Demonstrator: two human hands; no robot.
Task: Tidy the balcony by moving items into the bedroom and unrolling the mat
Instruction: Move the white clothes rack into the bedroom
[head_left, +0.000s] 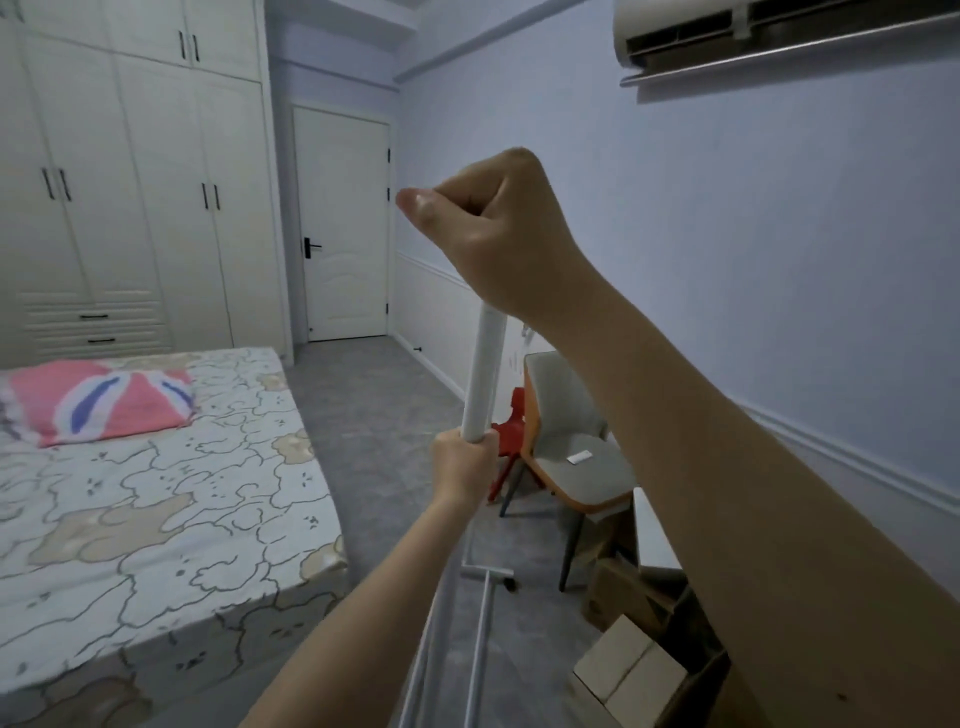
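White pole (485, 371) of a metal rack stands nearly upright in the middle of the head view, leaning slightly, inside the bedroom, between the bed (156, 499) on the left and a grey chair (571, 441) on the right. The right hand (498, 234) is clenched around the pole's upper part, the fist raised in front of the closed white door (345, 223), thumb pressed forward over the curled fingers (415, 200). The left hand (465, 465) grips the same pole lower down, its fingers wrapped around the tube. Below the left hand the rack's thin white rails (480, 644) run down toward the grey floor (374, 415), with a short crossbar and a small dark caster near the chair legs.

A pink pillow (101, 400) with blue and white stripes lies at the head of the bed, on a sheet printed with a cartoon pattern. White wardrobes (130, 182) with black handles fill the left wall. Behind the grey chair sits a small red chair (511, 421), partly hidden by the pole and hand. A small white card lies on the grey chair's seat. Cardboard boxes (631, 670) are stacked on the floor at lower right, beside the right forearm. An air conditioner (779, 36) is mounted high on the pale blue wall.
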